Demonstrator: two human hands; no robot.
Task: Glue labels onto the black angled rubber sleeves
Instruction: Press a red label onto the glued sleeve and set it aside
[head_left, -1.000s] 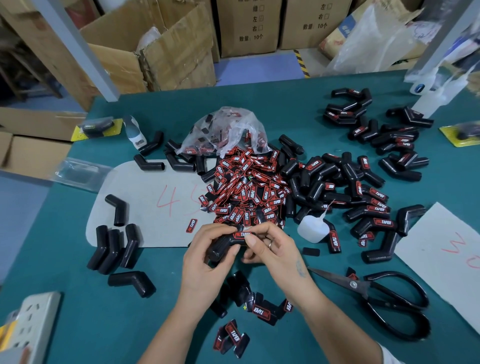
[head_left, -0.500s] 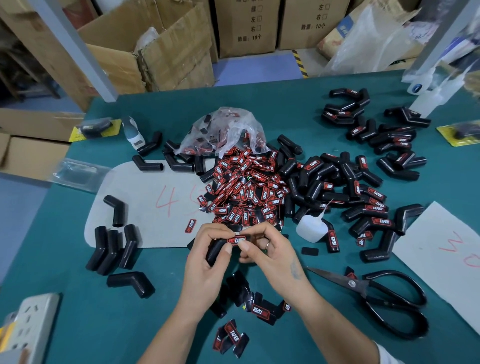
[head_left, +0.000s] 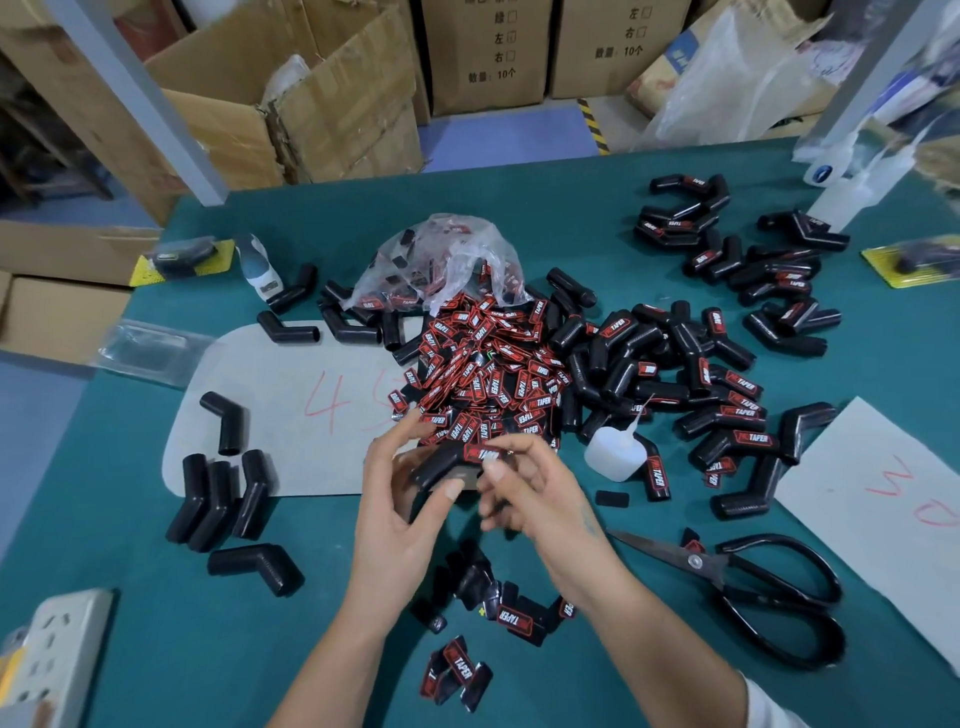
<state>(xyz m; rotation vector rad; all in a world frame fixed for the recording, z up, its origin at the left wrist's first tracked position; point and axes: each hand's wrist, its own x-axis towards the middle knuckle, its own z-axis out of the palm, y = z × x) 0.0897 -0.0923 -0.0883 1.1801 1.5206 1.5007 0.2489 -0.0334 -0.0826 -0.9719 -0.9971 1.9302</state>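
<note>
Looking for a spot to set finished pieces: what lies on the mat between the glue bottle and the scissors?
In the head view, between the glue bottle and the scissors, only a small black piece lies on the green mat; the rest is bare.

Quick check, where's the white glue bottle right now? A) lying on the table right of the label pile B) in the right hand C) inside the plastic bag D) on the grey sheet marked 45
A: the glue bottle lies on the table just right of the label pile, nozzle up, while the right hand is off it.
</note>
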